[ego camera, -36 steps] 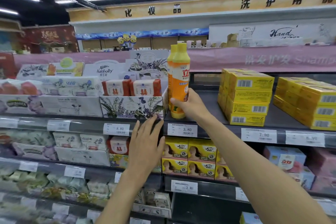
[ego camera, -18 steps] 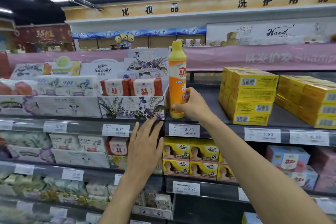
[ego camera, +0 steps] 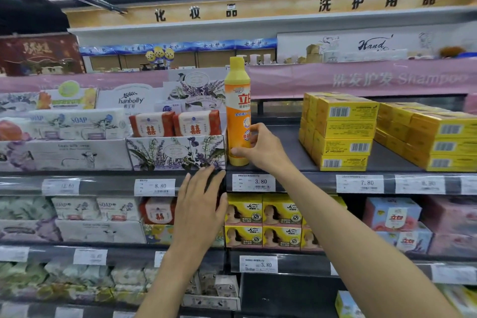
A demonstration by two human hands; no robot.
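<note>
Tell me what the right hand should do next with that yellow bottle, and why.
Probably loosen the grip and let go: the yellow bottle stands upright on the shelf, base down beside the floral box, and the right hand only holds it low down.

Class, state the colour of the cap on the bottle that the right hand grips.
Yellow cap, above the orange bottle; the head view shows it.

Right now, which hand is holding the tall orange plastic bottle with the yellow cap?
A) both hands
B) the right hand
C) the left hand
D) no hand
B: the right hand curls its thumb and fingers round the lower part of the tall orange plastic bottle, while the left hand is spread open lower down, apart from it.
</note>
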